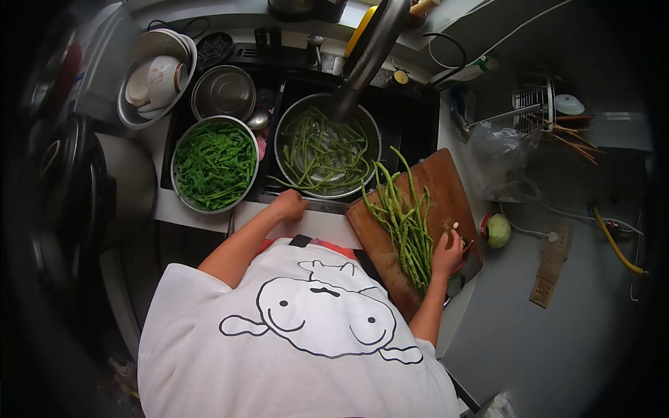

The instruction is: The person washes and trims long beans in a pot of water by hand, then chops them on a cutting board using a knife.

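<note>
My left hand rests closed at the counter's front edge, below the metal pot, with nothing visible in it. Long green beans lie in water inside that pot, under the faucet. A bundle of long beans lies across the wooden cutting board. Over the board's right part is my right hand, its fingers curled beside the bundle; what they hold is too small to tell. A small pale piece sits by the fingertips. A dark, flat object is partly visible beside this hand.
A metal bowl of cut greens stands left of the pot. Behind it are an empty metal bowl and stacked bowls. The faucet overhangs the pot. A round green item and a plastic bag are at right.
</note>
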